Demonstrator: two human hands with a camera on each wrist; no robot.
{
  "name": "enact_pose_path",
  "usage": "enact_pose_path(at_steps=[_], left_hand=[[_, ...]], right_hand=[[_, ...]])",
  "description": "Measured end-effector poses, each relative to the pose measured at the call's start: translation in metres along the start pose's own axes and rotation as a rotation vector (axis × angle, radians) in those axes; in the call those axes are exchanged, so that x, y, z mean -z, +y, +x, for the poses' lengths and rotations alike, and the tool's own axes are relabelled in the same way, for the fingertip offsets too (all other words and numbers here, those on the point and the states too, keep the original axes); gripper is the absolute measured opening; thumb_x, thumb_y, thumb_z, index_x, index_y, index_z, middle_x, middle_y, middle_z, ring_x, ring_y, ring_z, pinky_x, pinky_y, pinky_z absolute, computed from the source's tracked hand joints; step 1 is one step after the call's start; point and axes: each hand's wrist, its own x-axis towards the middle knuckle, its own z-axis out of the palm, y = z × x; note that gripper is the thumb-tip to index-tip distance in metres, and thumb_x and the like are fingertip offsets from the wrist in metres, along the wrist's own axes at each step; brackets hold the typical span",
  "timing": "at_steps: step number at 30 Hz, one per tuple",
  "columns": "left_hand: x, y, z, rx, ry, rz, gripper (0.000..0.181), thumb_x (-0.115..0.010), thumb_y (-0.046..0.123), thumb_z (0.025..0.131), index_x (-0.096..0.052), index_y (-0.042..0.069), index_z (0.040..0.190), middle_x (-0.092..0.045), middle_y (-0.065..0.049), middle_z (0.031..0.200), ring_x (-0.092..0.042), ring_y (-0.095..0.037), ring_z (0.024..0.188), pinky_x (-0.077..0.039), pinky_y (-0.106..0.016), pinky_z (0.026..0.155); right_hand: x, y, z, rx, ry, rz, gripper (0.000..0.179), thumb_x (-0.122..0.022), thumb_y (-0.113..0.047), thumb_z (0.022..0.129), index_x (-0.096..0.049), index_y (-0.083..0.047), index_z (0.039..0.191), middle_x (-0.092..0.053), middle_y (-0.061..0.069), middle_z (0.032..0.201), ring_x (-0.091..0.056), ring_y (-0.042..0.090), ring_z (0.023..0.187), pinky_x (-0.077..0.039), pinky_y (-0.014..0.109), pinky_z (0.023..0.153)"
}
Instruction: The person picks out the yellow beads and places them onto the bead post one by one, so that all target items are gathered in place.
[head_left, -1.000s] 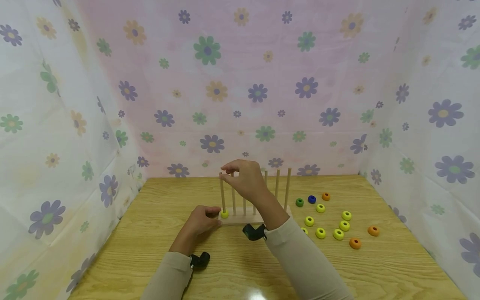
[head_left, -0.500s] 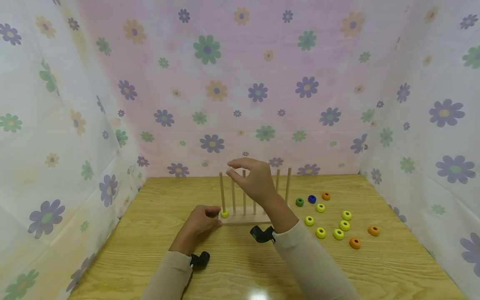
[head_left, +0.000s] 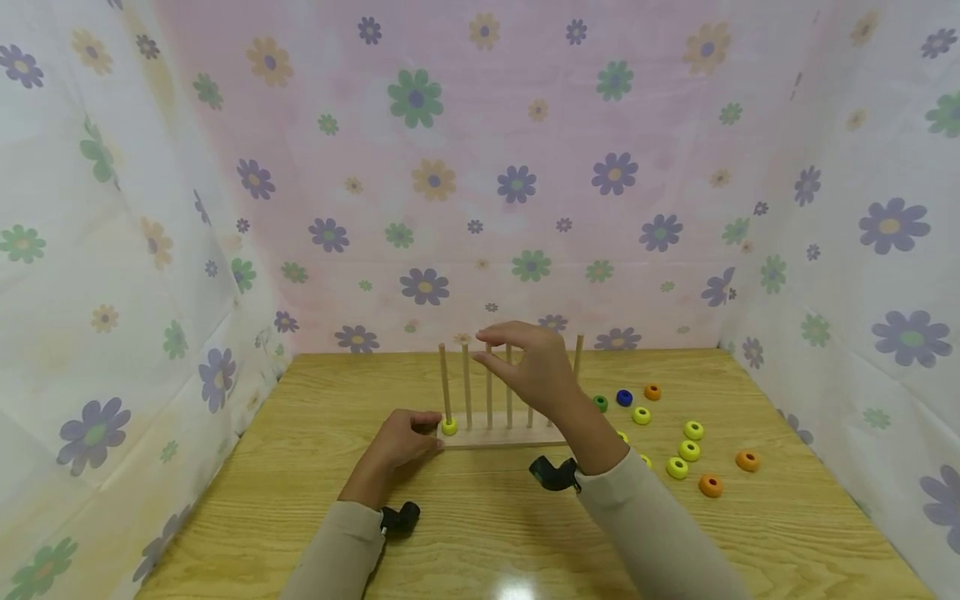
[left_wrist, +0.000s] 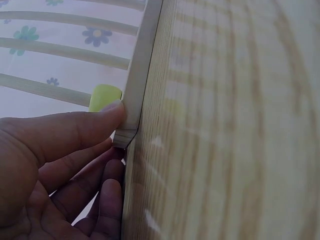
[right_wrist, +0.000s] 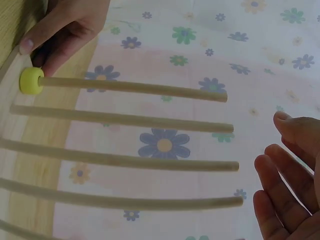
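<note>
A wooden peg rack (head_left: 495, 438) with several upright rods stands on the table. One yellow bead (head_left: 449, 427) sits at the bottom of its leftmost rod. My left hand (head_left: 401, 437) pinches the left end of the rack's base, its thumb close by that bead in the left wrist view. Beyond the rod tips in the right wrist view is my right hand (right_wrist: 290, 185), fingers loosely bent and holding nothing. From the head it appears over the middle rods, hiding part of some.
To the right of the rack lie loose beads: several yellow ones (head_left: 689, 451), orange ones (head_left: 711, 486), a blue one (head_left: 624, 398) and a green one (head_left: 600, 403). My right forearm partly covers some yellow beads. Flowered cloth (head_left: 525, 167) hangs around the wooden table (head_left: 465, 533).
My right hand has drawn rightward from the top of the leftmost rod toward the middle rods. My left hand and the bead on the rod have stayed put.
</note>
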Motion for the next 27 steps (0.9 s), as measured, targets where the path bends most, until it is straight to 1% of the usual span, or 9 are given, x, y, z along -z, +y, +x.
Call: enact_pose_path(at_steps=[4, 7, 11, 16, 20, 24, 27], left_hand=[[0.000, -0.001, -0.001, 0.003, 0.001, -0.006, 0.047, -0.084, 0.009, 0.087, -0.072, 0.010, 0.132, -0.070, -0.010, 0.134, -0.063, -0.032, 0.128, -0.054, -0.046, 0.104], [0.000, -0.003, -0.001, 0.008, 0.004, 0.001, 0.046, -0.084, 0.011, 0.087, -0.073, 0.012, 0.131, -0.070, -0.009, 0.133, -0.063, -0.031, 0.127, -0.054, -0.047, 0.105], [0.001, -0.004, 0.001, 0.000, 0.002, 0.009, 0.046, -0.084, 0.013, 0.087, -0.073, 0.013, 0.132, -0.070, -0.008, 0.134, -0.062, -0.030, 0.129, -0.052, -0.047, 0.107], [0.000, -0.004, 0.002, -0.013, -0.008, 0.013, 0.046, -0.083, 0.013, 0.088, -0.072, 0.013, 0.132, -0.070, -0.008, 0.134, -0.063, -0.030, 0.128, -0.052, -0.048, 0.107], [0.001, -0.003, 0.001, -0.022, -0.012, 0.023, 0.046, -0.083, 0.013, 0.088, -0.072, 0.011, 0.132, -0.070, -0.009, 0.134, -0.063, -0.031, 0.128, -0.051, -0.048, 0.108], [0.001, -0.002, 0.000, -0.013, 0.000, 0.005, 0.045, -0.083, 0.011, 0.088, -0.073, 0.011, 0.132, -0.070, -0.009, 0.135, -0.063, -0.030, 0.129, -0.051, -0.048, 0.109], [0.001, -0.002, 0.000, -0.012, -0.003, 0.000, 0.045, -0.083, 0.011, 0.088, -0.072, 0.011, 0.132, -0.070, -0.009, 0.135, -0.063, -0.030, 0.129, -0.051, -0.048, 0.109]], right_hand=[[0.006, 0.004, -0.008, 0.022, -0.007, -0.032, 0.026, -0.086, -0.022, 0.088, -0.082, -0.015, 0.112, -0.079, 0.001, 0.112, -0.075, 0.016, 0.099, -0.063, 0.038, 0.085], [0.009, 0.006, -0.013, 0.015, -0.022, -0.018, 0.026, -0.085, -0.022, 0.088, -0.081, -0.013, 0.113, -0.079, 0.001, 0.113, -0.075, 0.016, 0.099, -0.063, 0.039, 0.085], [0.013, 0.007, -0.019, -0.011, -0.026, 0.030, 0.027, -0.085, -0.022, 0.088, -0.081, -0.013, 0.114, -0.078, 0.000, 0.115, -0.075, 0.016, 0.102, -0.062, 0.040, 0.088], [0.020, 0.010, -0.029, -0.003, -0.002, 0.008, 0.029, -0.087, -0.022, 0.086, -0.081, -0.016, 0.114, -0.078, 0.002, 0.116, -0.074, 0.019, 0.109, -0.061, 0.042, 0.094], [0.026, 0.016, -0.040, 0.008, 0.025, -0.003, 0.030, -0.089, -0.018, 0.083, -0.082, -0.016, 0.112, -0.079, 0.002, 0.113, -0.075, 0.020, 0.106, -0.061, 0.041, 0.092], [0.033, 0.024, -0.050, 0.011, 0.037, -0.015, 0.029, -0.089, -0.016, 0.083, -0.082, -0.018, 0.111, -0.079, 0.000, 0.111, -0.075, 0.019, 0.104, -0.061, 0.040, 0.091], [0.040, 0.031, -0.059, 0.012, 0.049, -0.045, 0.027, -0.090, -0.016, 0.082, -0.083, -0.018, 0.108, -0.079, -0.001, 0.109, -0.076, 0.018, 0.101, -0.061, 0.038, 0.086]])
